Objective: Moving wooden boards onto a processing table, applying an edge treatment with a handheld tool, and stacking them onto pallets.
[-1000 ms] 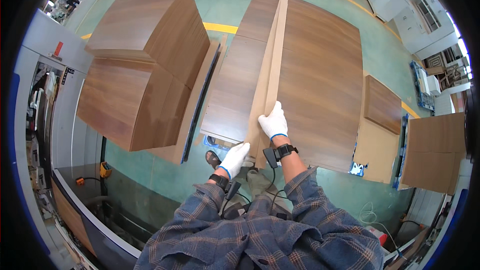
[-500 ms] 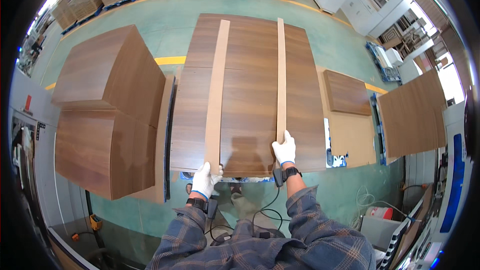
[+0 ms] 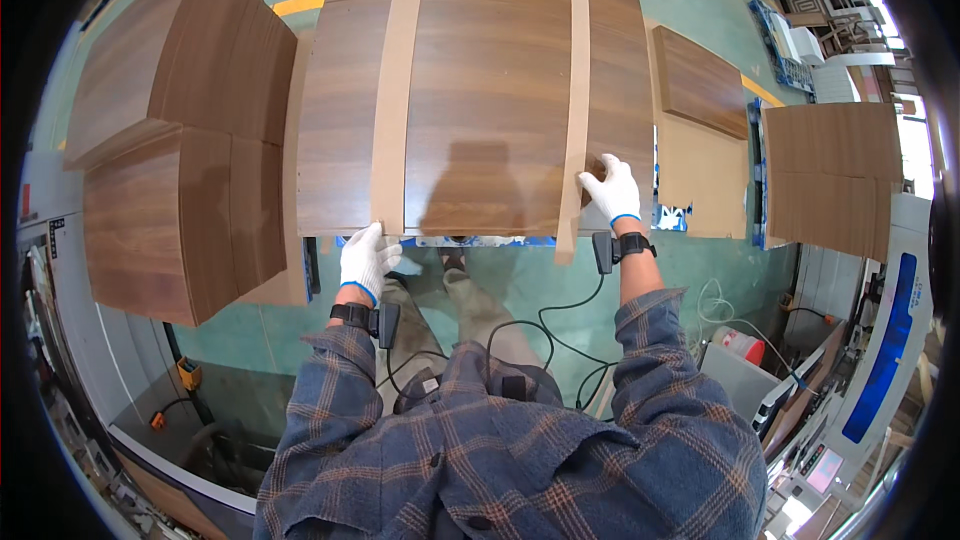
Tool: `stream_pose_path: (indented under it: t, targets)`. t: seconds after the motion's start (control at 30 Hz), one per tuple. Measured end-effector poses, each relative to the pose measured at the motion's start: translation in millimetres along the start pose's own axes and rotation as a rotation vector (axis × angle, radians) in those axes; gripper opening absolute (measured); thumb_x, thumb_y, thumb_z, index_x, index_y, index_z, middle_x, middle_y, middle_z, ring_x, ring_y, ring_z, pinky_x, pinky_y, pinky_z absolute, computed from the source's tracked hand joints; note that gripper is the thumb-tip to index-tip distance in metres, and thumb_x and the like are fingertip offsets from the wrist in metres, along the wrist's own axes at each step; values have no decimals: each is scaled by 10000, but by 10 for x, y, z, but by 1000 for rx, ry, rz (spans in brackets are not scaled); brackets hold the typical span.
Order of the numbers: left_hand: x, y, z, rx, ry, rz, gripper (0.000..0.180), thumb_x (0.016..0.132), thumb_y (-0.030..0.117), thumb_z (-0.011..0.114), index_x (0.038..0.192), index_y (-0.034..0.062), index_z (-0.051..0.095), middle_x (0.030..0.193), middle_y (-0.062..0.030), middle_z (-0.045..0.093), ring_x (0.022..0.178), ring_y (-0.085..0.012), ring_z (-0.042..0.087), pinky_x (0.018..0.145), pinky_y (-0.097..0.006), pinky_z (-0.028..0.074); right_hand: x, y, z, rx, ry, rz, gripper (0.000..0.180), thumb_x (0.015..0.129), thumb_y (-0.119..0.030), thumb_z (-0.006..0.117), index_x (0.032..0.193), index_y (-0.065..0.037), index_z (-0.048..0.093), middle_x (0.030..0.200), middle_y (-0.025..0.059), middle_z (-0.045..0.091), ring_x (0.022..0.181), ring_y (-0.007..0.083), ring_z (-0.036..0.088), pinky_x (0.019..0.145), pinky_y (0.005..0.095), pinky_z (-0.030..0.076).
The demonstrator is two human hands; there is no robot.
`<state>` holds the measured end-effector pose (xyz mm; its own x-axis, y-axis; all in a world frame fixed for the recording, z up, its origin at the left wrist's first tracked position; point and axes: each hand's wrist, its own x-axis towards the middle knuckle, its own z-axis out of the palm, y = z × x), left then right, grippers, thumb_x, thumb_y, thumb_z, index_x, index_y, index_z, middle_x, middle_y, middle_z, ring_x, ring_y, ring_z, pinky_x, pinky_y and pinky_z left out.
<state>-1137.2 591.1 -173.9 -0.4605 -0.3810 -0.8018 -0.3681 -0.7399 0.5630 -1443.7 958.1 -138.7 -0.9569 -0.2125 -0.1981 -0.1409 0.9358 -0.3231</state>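
A broad brown wood-grain panel [image 3: 490, 90] lies before me, with two long tan cardboard strips running away from me across it. My left hand [image 3: 368, 260], in a white glove, is closed at the near end of the left strip [image 3: 398, 90], by the panel's front edge; its lower fingers are partly hidden. Over the panel, just right of the right strip [image 3: 579, 70], my gloved right hand [image 3: 612, 190] has its thumb and fingers apart and holds nothing. That strip's near end sticks out past the panel's front edge, while the left one ends about level with it.
Stacked wood-grain panels [image 3: 200, 140] stand to the left. On the right, a smaller brown panel [image 3: 700, 80] rests on a cardboard sheet [image 3: 705, 175], and beyond it is another brown stack [image 3: 830, 180]. Black cables [image 3: 545, 330] hang from my wrists.
My right hand has let go of the right strip and moved to its right, fingers spreading. My left hand stays at the left strip's near end. The view has tilted down.
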Motion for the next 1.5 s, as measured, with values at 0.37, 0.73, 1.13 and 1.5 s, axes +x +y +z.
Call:
stream_pose_path:
  t: [0.37, 0.73, 1.13, 1.5]
  targets:
    - [40, -249, -172, -10, 53, -15, 281, 1020, 200, 646, 1224, 10, 609, 951, -107, 680, 725, -270, 700, 613, -392, 580, -207, -210, 180, -148, 62, -151, 597, 790, -264, 762, 1342, -116, 592, 1363, 182, 545, 1144, 415, 603, 969, 496, 547]
    - [-60, -240, -48, 87, 128, -77, 275, 1005, 234, 679, 1135, -5, 634, 891, -157, 726, 660, -267, 694, 553, -389, 567, -38, -170, 217, -60, 100, -130, 547, 795, -203, 744, 1320, -96, 632, 1337, 180, 564, 1162, 408, 609, 997, 483, 539]
    - [-27, -343, -129, -38, 60, -47, 351, 1013, 357, 693, 1159, 44, 624, 999, -160, 730, 743, -231, 700, 606, -340, 573, -173, 542, -204, 100, -128, -1, 420, 858, -324, 715, 1135, -9, 737, 1056, 220, 763, 1059, 382, 720, 944, 414, 559]
    - [78, -450, -130, -78, -22, -66, 327, 1003, 363, 702, 1145, 75, 637, 937, -103, 695, 735, -239, 671, 608, -371, 552, -1208, 931, 411, 822, -611, 669, 433, 963, -421, 746, 1129, -27, 675, 978, 128, 723, 830, 299, 710, 714, 476, 599]
